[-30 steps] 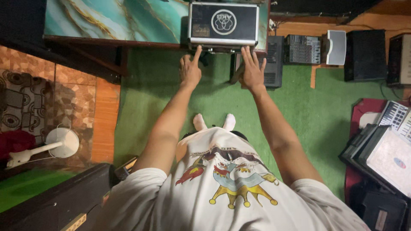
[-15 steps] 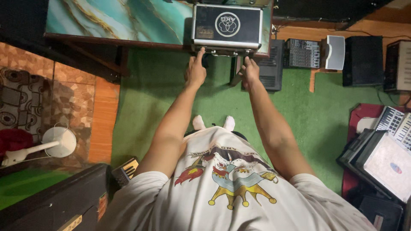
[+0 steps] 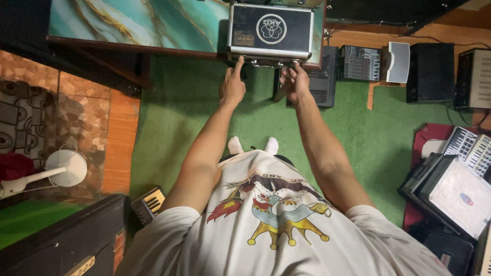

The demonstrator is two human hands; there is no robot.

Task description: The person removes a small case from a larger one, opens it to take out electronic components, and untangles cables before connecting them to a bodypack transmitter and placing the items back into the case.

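So, starting at the fingers: my left hand [image 3: 232, 86] had its index finger stretched out straight, the tip touching the front edge of the case [image 3: 270, 31], while the other fingers were curled in loosely, holding nothing. My right hand [image 3: 294, 82] was bunched up with fingers bent narrow right at the same front edge, near what looked like a latch, but I couldn't tell whether it actually gripped anything there. Both hands sat close together, just under the case.

That case was a black hard one with silver metal trim and a round white emblem on the lid, lid shut, lying flat on the edge of a table [image 3: 138, 23] with a teal marbled top. Both arms were reaching straight out over a green carpet [image 3: 189, 107], white socks poking out below.

Further out, a mixer [image 3: 360, 62] and black speaker boxes [image 3: 429, 64] sat on the floor to the right, a keyboard [image 3: 473, 148] at the far right, and a white fan [image 3: 64, 168] off left.
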